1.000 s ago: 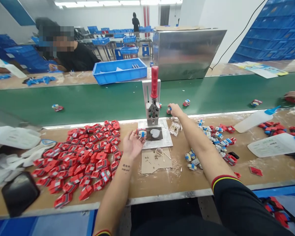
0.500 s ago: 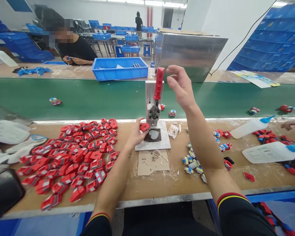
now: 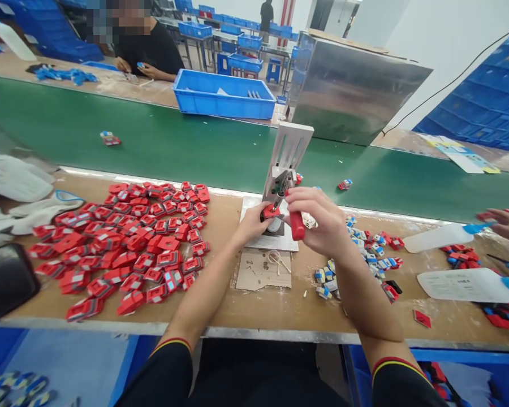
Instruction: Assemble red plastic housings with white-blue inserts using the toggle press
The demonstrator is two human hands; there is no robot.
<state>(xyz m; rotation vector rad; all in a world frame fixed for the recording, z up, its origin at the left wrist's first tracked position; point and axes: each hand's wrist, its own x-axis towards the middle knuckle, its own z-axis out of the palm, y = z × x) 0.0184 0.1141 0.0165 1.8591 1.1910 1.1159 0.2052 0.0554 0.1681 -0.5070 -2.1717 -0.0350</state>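
Green conveyor belt (image 3: 152,141) is running across at twelve o'clock, beyond the small hand press (image 3: 286,169) on the bench. The right hand (image 3: 318,217) is closing around the stiff red lever handle (image 3: 297,225), pulled down. At nine o'clock of it, the left hand (image 3: 251,224) is pinching a small red plastic part (image 3: 271,212) on the press base; the part looks light, rigid and best gripped by its edges.

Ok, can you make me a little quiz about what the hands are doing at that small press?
1. True or false: the right hand grips the red lever handle.
2. Which hand holds the red part under the press?
3. The pile of red parts lies on which side of the press: A left, B right?

Key: 1 true. 2 the left hand. 3 A.
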